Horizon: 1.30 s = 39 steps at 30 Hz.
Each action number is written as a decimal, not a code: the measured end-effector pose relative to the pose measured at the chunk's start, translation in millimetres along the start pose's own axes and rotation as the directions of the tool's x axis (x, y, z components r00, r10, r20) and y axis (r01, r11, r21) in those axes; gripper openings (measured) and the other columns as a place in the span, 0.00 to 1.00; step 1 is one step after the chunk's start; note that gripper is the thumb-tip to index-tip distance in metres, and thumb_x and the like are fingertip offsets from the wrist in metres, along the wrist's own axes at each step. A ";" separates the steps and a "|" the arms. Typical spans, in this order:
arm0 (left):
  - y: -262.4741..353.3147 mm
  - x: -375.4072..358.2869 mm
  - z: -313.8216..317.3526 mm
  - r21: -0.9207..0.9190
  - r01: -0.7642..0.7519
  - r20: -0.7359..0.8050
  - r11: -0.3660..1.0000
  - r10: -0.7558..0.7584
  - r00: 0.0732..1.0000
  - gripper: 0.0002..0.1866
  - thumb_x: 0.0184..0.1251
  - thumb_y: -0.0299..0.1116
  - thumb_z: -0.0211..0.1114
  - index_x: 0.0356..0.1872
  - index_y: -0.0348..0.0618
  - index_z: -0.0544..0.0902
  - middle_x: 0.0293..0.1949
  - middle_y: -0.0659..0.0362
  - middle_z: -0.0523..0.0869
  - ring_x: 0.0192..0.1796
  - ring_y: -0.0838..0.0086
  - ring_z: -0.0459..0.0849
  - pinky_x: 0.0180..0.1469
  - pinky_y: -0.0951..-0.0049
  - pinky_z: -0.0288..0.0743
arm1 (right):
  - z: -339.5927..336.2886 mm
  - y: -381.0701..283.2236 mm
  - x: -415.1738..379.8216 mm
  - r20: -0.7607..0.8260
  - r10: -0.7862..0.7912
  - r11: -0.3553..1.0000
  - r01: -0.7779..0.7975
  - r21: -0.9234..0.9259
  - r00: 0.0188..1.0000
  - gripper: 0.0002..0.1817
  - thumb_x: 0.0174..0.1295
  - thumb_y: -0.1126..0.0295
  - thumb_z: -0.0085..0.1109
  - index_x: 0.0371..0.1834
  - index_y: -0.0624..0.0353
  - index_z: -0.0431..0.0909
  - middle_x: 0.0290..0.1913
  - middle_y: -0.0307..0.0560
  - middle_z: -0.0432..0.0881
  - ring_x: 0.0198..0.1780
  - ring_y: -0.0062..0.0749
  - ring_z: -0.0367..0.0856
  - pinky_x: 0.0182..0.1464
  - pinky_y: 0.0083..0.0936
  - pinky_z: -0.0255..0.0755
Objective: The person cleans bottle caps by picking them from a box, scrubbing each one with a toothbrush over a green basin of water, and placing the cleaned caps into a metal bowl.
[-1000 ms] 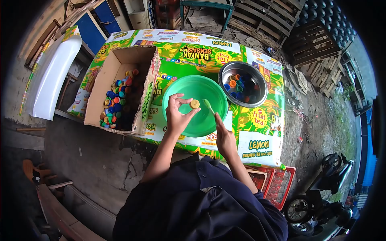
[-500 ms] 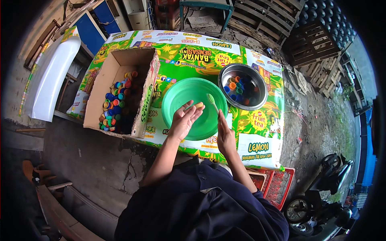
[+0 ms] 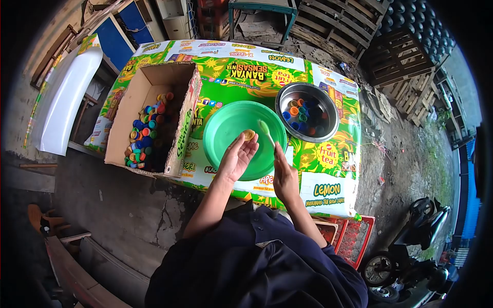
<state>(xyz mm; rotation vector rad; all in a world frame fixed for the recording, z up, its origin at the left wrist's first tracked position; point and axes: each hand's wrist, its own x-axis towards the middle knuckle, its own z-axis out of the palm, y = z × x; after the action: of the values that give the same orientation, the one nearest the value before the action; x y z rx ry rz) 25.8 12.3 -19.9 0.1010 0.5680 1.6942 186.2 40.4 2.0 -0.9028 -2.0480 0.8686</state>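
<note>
Over the green basin (image 3: 215, 126), my left hand (image 3: 238, 158) is turned palm up and pinches a yellow bottle cap (image 3: 249, 135) at its fingertips. My right hand (image 3: 285, 177) is closed around the handle of a toothbrush (image 3: 266, 130), whose pale green head is slightly blurred and points up and left, a little apart from the cap. To the right of the basin stands a metal bowl (image 3: 333, 123) with blue, orange and green caps in it. A cardboard box (image 3: 122, 123) on the left contains a heap of coloured bottle caps (image 3: 146, 128).
The table wears a green and white printed plastic cover (image 3: 328, 187). Below its right front corner is a red crate (image 3: 359, 238). A motorbike (image 3: 405, 251) is parked at the lower right. Wooden pallets (image 3: 336, 25) lean at the back, and a wooden bench (image 3: 82, 274) lies lower left.
The cap in my left hand has tilted so its round face shows, and that hand has shifted slightly left. The toothbrush has moved a little left and down with my right hand.
</note>
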 end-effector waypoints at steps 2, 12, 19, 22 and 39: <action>0.2 3.2 0.1 -0.081 0.007 0.035 0.997 -0.004 0.999 0.16 0.68 0.35 0.53 0.53 0.40 0.72 0.50 0.56 0.77 0.54 0.73 0.75 0.55 0.71 0.72 | -2.9 -4.7 -5.7 0.182 0.084 0.995 -0.071 -0.076 0.980 0.27 0.63 0.74 0.47 0.66 0.42 0.60 0.29 0.61 0.79 0.26 0.54 0.79 0.27 0.41 0.71; 14.9 -2.0 -4.0 0.151 -0.070 0.150 0.986 0.047 0.988 0.19 0.66 0.32 0.57 0.56 0.41 0.71 0.49 0.59 0.77 0.52 0.74 0.76 0.56 0.71 0.71 | -14.6 -6.6 7.2 0.142 0.219 0.971 -0.230 0.069 0.965 0.27 0.62 0.76 0.44 0.67 0.48 0.57 0.41 0.61 0.79 0.33 0.56 0.79 0.35 0.42 0.73; 9.1 2.7 -4.5 0.467 -0.334 0.191 0.819 0.276 0.942 0.15 0.63 0.28 0.60 0.50 0.39 0.74 0.46 0.60 0.78 0.50 0.73 0.78 0.56 0.71 0.72 | -13.3 1.9 6.1 0.160 0.240 0.969 -0.227 -0.095 0.958 0.28 0.62 0.76 0.45 0.67 0.48 0.58 0.34 0.63 0.80 0.28 0.54 0.79 0.28 0.42 0.71; 7.8 3.3 -2.8 0.535 -0.425 0.228 0.730 0.359 0.905 0.14 0.62 0.26 0.61 0.49 0.37 0.74 0.46 0.59 0.78 0.50 0.74 0.77 0.56 0.72 0.71 | -1.3 -1.8 -5.8 0.106 0.012 1.000 -0.013 0.011 0.994 0.29 0.61 0.76 0.47 0.67 0.45 0.58 0.24 0.63 0.77 0.21 0.54 0.77 0.25 0.44 0.68; 13.5 2.6 -2.4 0.543 -0.508 0.303 0.669 0.409 0.861 0.16 0.57 0.18 0.63 0.46 0.37 0.73 0.46 0.55 0.79 0.50 0.73 0.79 0.53 0.75 0.72 | -7.9 6.3 6.6 0.120 0.168 0.974 -0.146 -0.175 0.978 0.28 0.62 0.73 0.47 0.67 0.43 0.58 0.19 0.61 0.76 0.19 0.53 0.76 0.23 0.44 0.67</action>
<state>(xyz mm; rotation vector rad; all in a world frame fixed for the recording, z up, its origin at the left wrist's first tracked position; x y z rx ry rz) 12.1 12.8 -16.9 0.9155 1.0220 1.8997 191.4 51.3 3.3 -1.1376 -2.2134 0.8725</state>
